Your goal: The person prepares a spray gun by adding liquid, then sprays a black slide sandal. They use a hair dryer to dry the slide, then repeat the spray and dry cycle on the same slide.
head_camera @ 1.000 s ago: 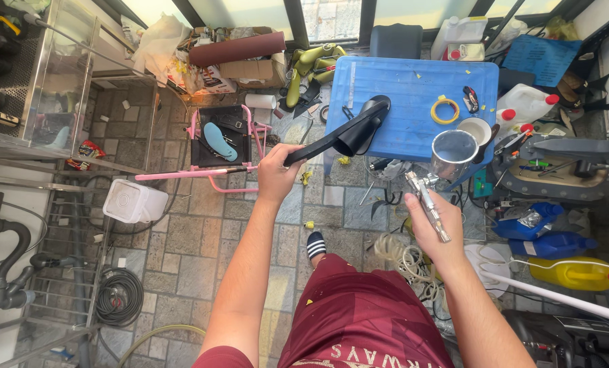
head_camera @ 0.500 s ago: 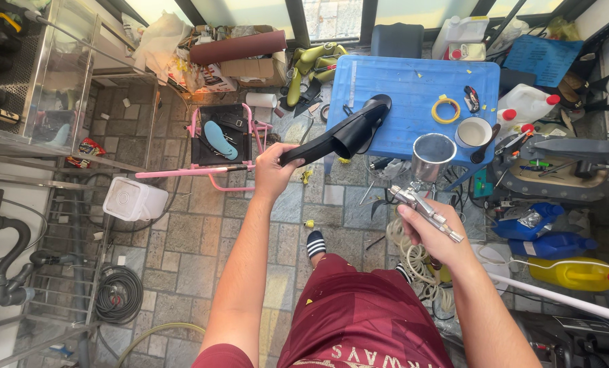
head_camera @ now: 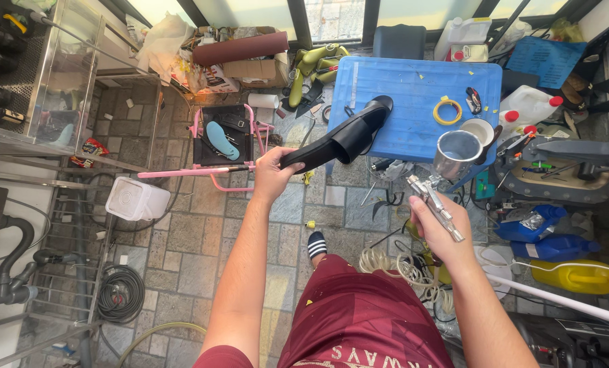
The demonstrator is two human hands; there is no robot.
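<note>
Head view looks straight down on us, and the biggest thing beyond our fingers is the blue table point(head_camera: 413, 88), its top lying just past the far end of what we hold. Beyond our left fingers and off to their outer side stands a pink metal frame point(head_camera: 202, 172) carrying a black pad with a pale blue insole on it. Our left hand point(head_camera: 271, 174) is raised in front of us, fingers wrapped together and clamped on the heel end of a black slide sandal point(head_camera: 345, 140); the sandal runs up and away from those fingers, its toe end reaching over the near edge of the table. Our right hand point(head_camera: 439, 228) is closed around the grip of a metal spray gun point(head_camera: 435, 201), fingers tight on the handle. The gun's open metal cup point(head_camera: 456, 151) rises just past our right fingertips, between them and the table's front edge. On the table, farther out from the right fingers, lies a small yellow tape ring point(head_camera: 447, 111).
</note>
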